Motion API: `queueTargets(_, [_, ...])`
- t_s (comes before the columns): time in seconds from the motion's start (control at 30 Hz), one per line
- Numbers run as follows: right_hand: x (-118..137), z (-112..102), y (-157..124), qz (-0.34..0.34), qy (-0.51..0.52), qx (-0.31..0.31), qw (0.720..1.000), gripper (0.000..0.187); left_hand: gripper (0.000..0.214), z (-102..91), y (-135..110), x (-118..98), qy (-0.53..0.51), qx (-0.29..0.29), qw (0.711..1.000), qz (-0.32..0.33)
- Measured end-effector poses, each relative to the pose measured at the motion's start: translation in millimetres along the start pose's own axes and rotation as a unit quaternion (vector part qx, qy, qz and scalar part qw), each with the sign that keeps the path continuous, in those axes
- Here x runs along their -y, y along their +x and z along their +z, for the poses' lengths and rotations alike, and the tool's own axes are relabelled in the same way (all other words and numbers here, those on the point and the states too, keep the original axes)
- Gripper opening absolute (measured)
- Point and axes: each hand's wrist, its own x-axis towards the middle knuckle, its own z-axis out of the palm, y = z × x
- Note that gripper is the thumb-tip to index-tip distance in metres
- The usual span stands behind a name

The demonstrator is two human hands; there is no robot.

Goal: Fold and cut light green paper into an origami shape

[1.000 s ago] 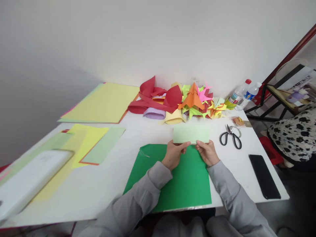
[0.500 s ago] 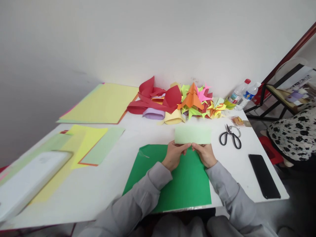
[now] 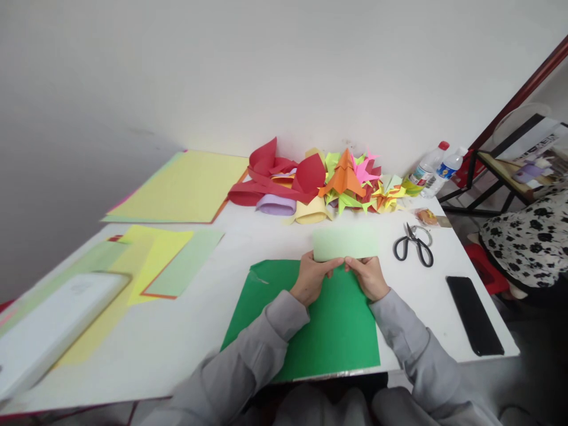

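From the head view, I see both hands at one piece of pale green paper (image 3: 346, 241), held low over the far edge of a green sheet (image 3: 332, 328). The left hand (image 3: 314, 278) has its thumb and fingers drawn together on the near edge; the right hand (image 3: 369, 277) pinches the same edge from the other side. The thumbs come together near the middle, whether touching I can't tell – a grip that seems meant to keep that edge even and under control. I can't tell whether the paper is folded double.

The green sheet lies squarely before the person on the white surface (image 3: 261, 236), perhaps as a working mat. The scissors (image 3: 412, 239) rest to the right, handles towards the person, likely for easy reach. The phone (image 3: 474, 316) lies nearer the right edge. Folded paper shapes (image 3: 344, 177) crowd against the wall – probably to leave the front free – with two bottles (image 3: 445, 171) beside them.
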Motion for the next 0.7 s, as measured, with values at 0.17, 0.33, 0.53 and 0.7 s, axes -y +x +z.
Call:
queueTargets(0.17, [2.6, 0.5, -0.8, -0.006, 0.016, -0.008, 1.0, 0.03, 0.038, 0.8, -1.9, -4.1, 0.013, 0.004, 1.0, 0.002])
queueTargets(0.33, [3.9, 1.0, -1.4, -0.004, 0.02, -0.017, 1.0, 0.031, 0.036, 0.0, -1.5, -3.9, 0.024, 0.001, 1.0, 0.004])
queueTargets(0.53, [-3.1, -4.3, -0.1, 0.004, 0.004, -0.024, 1.0, 0.032, 0.034, -3.9, 2.4, -1.1, 0.012, 0.007, 1.0, -0.007])
queueTargets(0.7, [-2.0, -8.4, 2.7, 0.0, 0.013, -0.06, 0.998, 0.029, 0.029, -6.1, 4.2, -7.8, -0.028, 0.038, 0.999, 0.0])
